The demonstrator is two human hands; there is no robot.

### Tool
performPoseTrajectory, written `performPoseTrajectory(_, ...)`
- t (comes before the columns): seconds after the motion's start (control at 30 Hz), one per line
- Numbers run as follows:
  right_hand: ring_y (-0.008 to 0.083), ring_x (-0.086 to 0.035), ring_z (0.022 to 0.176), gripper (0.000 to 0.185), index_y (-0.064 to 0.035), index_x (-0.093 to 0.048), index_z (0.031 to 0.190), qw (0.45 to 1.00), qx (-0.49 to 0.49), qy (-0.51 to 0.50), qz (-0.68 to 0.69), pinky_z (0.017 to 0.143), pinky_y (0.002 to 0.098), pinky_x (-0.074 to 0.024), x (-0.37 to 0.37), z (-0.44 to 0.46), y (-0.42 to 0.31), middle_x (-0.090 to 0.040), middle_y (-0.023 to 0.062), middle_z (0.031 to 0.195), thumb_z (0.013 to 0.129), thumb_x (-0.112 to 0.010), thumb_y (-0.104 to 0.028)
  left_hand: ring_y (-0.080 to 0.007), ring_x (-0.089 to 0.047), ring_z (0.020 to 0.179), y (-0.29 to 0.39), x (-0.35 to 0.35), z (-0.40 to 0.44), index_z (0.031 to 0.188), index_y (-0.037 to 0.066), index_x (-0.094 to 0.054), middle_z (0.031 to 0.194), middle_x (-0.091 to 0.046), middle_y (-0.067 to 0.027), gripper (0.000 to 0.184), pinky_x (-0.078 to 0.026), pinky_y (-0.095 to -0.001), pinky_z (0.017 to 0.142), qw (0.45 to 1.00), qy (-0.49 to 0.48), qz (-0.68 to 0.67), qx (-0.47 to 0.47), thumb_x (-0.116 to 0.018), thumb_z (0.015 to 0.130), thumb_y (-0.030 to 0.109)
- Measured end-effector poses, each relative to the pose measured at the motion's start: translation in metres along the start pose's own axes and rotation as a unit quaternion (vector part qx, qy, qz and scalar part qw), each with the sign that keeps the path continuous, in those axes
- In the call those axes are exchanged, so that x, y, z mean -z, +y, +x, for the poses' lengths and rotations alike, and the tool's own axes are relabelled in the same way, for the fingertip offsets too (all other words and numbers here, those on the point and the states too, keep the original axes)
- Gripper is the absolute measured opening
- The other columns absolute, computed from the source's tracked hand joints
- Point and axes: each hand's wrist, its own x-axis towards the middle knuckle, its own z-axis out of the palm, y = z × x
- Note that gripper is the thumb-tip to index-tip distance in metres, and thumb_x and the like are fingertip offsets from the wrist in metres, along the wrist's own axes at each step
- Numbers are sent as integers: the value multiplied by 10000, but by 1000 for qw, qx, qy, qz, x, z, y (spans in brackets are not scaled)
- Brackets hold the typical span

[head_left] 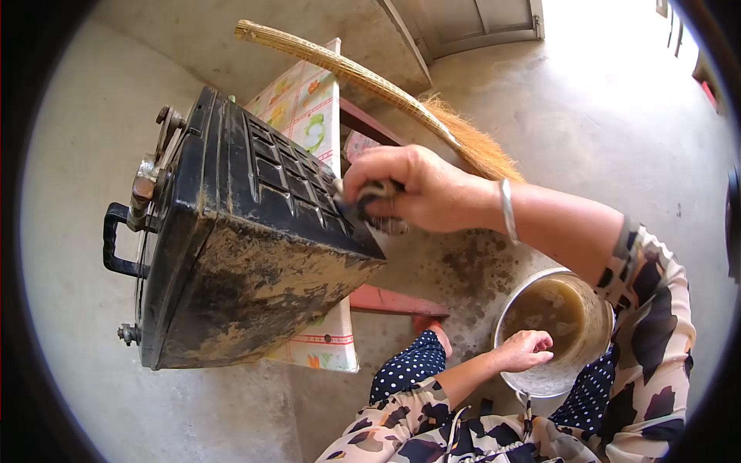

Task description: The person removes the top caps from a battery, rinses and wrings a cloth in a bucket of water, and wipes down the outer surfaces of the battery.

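Observation:
A large black battery [285, 166] with metal terminals and a black carry handle [116, 239] stands tilted on a small table. Brown dirt is caked over its near side [262, 285]. My right hand [417, 189] is closed around a bunched dark and pale cloth [378, 204], pressed to the battery's ribbed face; the cloth is slightly blurred. Lower down, my left hand [525, 351] hangs at the rim of a metal bucket [502, 324] of murky brown water [548, 309]. Its fingers are loosely bent, with nothing seen in them.
Under the battery is a table with a patterned cover [312, 116] and a red frame [397, 299]. A straw broom [347, 68] lies across behind it. Wet spots mark the concrete floor [478, 270]. A door [478, 23] stands at the back.

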Motion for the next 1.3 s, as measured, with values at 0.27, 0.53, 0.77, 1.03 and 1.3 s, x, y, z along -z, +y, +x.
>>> performPoseTrajectory(0.27, 142, -538, 754, 208, -71, -549, 995, 984, -65, 154, 53, 694, 274, -459, 2, 79, 12, -565, 44, 803, 793, -585, -104, -263, -598, 851, 19, 9, -5, 957, -10, -558, 878, -613, -165, 327, -467, -347, 758, 997, 24, 67, -36, -584, 766, 253)
performPoseTrajectory(0.53, 152, -531, 799, 208, -75, -550, 912, 998, 54, 1, -42, 710, 292, -441, -1, 8, 6, -559, 53, 873, 740, -578, 38, -206, -588, 870, 6, -3, 1, 968, -3, -542, 888, -605, -129, 308, -465, -316, 771, 1000, -18, -22, -7, -599, 782, 236)
performPoseTrajectory(0.77, 203, -585, 721, 216, -75, -565, 922, 990, -70, 95, 75, 643, 327, -473, -7, 64, 11, -597, 105, 781, 720, -604, -9, -270, -593, 878, 39, 14, -1, 961, 3, -557, 898, -613, -164, 334, -461, -354, 785, 994, -31, 71, 75, -587, 754, 263)
performPoseTrajectory(1.03, 180, -527, 862, 245, -59, -543, 897, 998, 57, -23, -19, 758, 297, -424, 0, -12, 1, -548, 63, 868, 692, -617, 51, -243, -584, 849, 0, -8, 3, 967, 13, -541, 898, -598, -144, 311, -456, -349, 757, 1000, -12, 14, -4, -583, 781, 259)
performPoseTrajectory(1.3, 132, -531, 781, 218, -81, -549, 967, 991, -25, 131, 30, 695, 273, -455, -9, 64, 46, -571, 57, 820, 760, -610, -52, -301, -588, 849, 30, 7, -3, 911, -21, -556, 867, -600, -188, 326, -462, -371, 751, 999, 8, 40, 4, -566, 744, 259)
